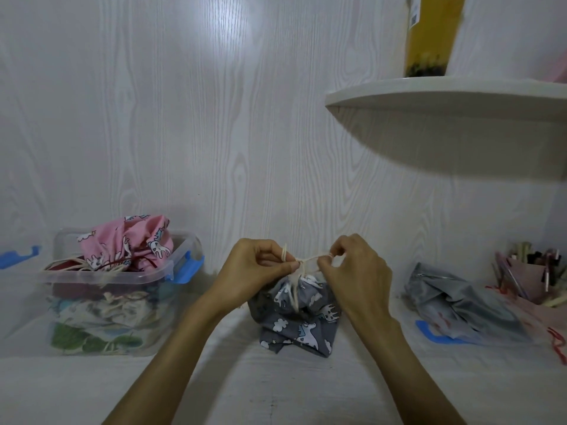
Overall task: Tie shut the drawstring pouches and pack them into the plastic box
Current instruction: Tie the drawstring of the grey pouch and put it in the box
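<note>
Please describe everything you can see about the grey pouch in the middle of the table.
The grey pouch is soft cloth printed with white unicorns and clouds. It stands on the white table, between the plastic box and a clear lid, its neck gathered upward and its body crumpled. A cream drawstring comes out of the neck. The left hand and the right hand each pinch the cord above the pouch, mid-tying.

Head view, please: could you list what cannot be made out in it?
- Knot on the grey pouch: the cord is pinched between left hand and right hand; fingers hide whether it is tied.
- Lower pouches in the box: blurred by its cloudy wall.
- Bottle on the shelf: top cut off by the edge.
- Pens in the holder: too small.
</note>
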